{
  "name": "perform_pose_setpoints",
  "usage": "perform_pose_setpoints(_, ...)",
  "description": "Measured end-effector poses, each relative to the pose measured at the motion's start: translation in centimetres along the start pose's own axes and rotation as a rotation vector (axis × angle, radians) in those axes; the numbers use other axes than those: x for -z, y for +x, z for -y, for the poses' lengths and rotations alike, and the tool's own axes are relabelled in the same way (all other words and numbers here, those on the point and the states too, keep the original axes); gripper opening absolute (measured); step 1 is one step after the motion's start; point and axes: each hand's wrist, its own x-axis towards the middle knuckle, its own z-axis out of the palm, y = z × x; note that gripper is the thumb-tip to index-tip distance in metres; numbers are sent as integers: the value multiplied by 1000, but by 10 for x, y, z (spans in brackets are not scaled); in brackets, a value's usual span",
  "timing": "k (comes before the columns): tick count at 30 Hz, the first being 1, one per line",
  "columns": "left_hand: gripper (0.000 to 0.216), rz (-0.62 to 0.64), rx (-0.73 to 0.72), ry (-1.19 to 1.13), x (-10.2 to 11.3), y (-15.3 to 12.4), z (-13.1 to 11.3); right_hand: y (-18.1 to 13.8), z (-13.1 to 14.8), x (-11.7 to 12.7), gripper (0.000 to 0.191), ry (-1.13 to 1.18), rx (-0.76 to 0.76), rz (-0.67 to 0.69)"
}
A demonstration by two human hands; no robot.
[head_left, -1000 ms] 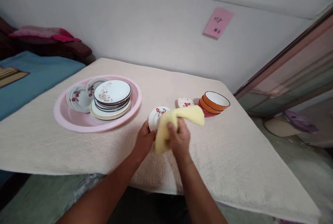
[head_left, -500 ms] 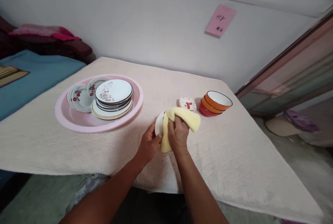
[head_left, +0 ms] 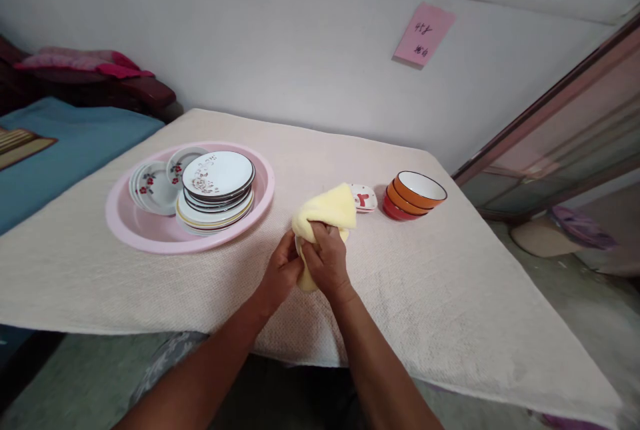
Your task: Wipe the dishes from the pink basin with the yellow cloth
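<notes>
Near the front of the table, my left hand (head_left: 284, 263) is closed on the edge of a small white dish (head_left: 299, 245). Almost all of that dish is hidden behind a yellow cloth (head_left: 325, 209), so its full shape cannot be made out. My right hand (head_left: 327, 257) grips the bunched cloth and presses it against the dish. Just behind the cloth lies a small square white dish (head_left: 365, 197) with a red pattern, partly covered from view. To its right stand stacked bowls (head_left: 413, 198), orange above and red below, white inside.
On the left, a pink basin (head_left: 150, 242) holds several stacked plates (head_left: 220, 177) and flower-patterned dishes (head_left: 159, 190). A pale cloth covers the table (head_left: 425, 310). A wall with a pink note (head_left: 424, 37) rises behind it. A bin (head_left: 543, 237) stands on the floor at right.
My right hand and the yellow cloth have shifted left over the dish, covering most of its white inside. More of the square dish is hidden on its left side.
</notes>
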Motion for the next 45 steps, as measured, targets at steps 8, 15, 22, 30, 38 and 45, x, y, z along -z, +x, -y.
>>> perform_pose_setpoints(8,45,-182,81,-253,5,2,0,-9,3,7,39,48,134,275)
perform_pose_setpoints(15,47,-163,127,-243,1,-1,6,-10,1,15,39,79,13,286)
perform_pose_setpoints(22,44,-85,119,-253,1,2,-1,-13,-7,30,30,-38,102,354)
perform_pose_setpoints(30,34,-138,145,-217,0,6,-3,-18,-9,29,19,-249,190,366)
perform_pose_setpoints(38,53,-137,128,-208,8,9,-15,-16,-46,42,25,-136,-88,-109)
perform_pose_setpoints(45,51,-138,118,-93,0,3,-8,-22,-8,21,27,-114,-45,-36)
